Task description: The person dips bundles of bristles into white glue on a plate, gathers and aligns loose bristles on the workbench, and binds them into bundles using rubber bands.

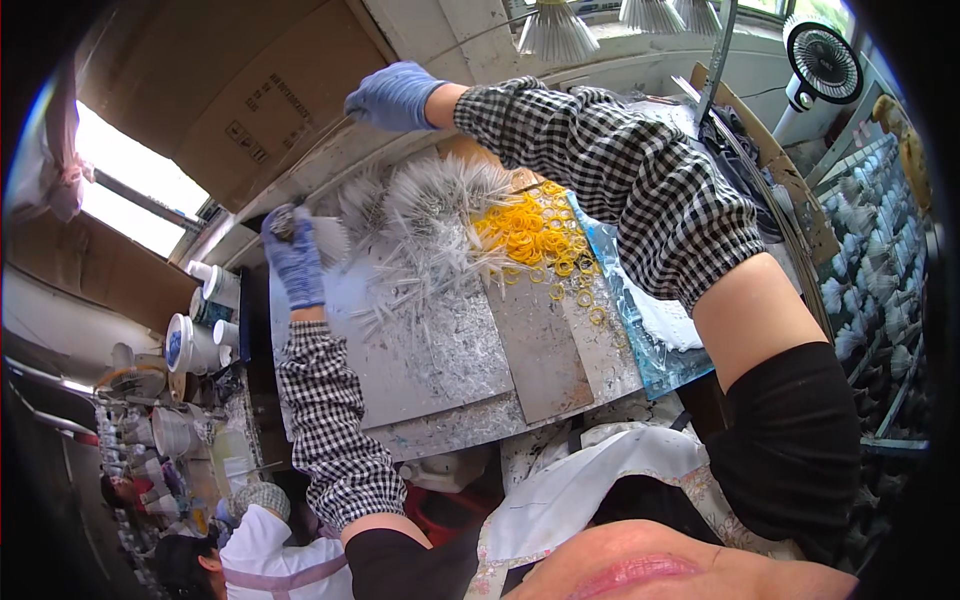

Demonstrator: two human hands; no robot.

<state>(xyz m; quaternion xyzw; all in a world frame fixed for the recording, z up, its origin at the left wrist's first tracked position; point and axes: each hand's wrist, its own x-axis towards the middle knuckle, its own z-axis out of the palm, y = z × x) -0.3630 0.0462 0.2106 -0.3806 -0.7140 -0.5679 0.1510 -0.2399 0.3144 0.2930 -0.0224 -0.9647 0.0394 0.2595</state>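
My left hand (296, 270), in a blue knit glove, is closed around a fan-shaped bundle of clear spikes (328, 240) at the table's left edge. Something dark grey shows at the top of that grip. My right hand (398, 97), gloved alike, is raised beyond the table's far edge in front of a cardboard box. Its fingers are curled in, and a thin line seems to run from them down toward the left hand. Between and nearer than the hands lies a heap of clear thin spikes (430, 205), with a pile of yellow rings (535, 228) to its right.
Grey boards (430, 350) cover the worktable. A blue tray with white material (665, 325) sits at its right. The large cardboard box (250, 110) stands behind. White tubs (190, 343) are at left, a fan (822, 62) far right. Another person (275, 550) is at lower left.
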